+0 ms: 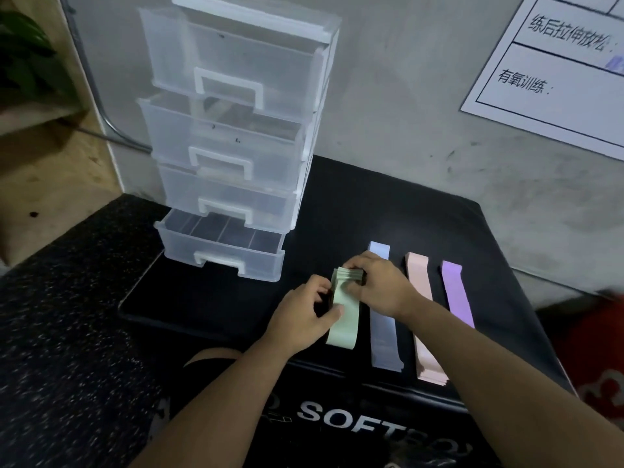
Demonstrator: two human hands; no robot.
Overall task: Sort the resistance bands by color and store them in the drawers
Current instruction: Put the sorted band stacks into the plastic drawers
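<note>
A light green resistance band (343, 324) lies on the black padded box (209, 298), its far end folded into a roll. My right hand (374, 285) grips that rolled end from above. My left hand (304, 315) pinches the band's left edge just below the roll. To the right lie three flat bands side by side: pale blue (383, 329), pink (420, 319) and purple (457, 295). A translucent plastic drawer tower (233, 136) stands at the back left. All its drawers are pulled out, the bottom drawer (219, 248) the most, and it looks empty.
A grey wall rises behind the box, with a white printed chart (557, 69) at the upper right. A speckled dark floor mat (67, 332) lies to the left, a green plant (23, 52) at top left, and something red (594, 349) at the right edge.
</note>
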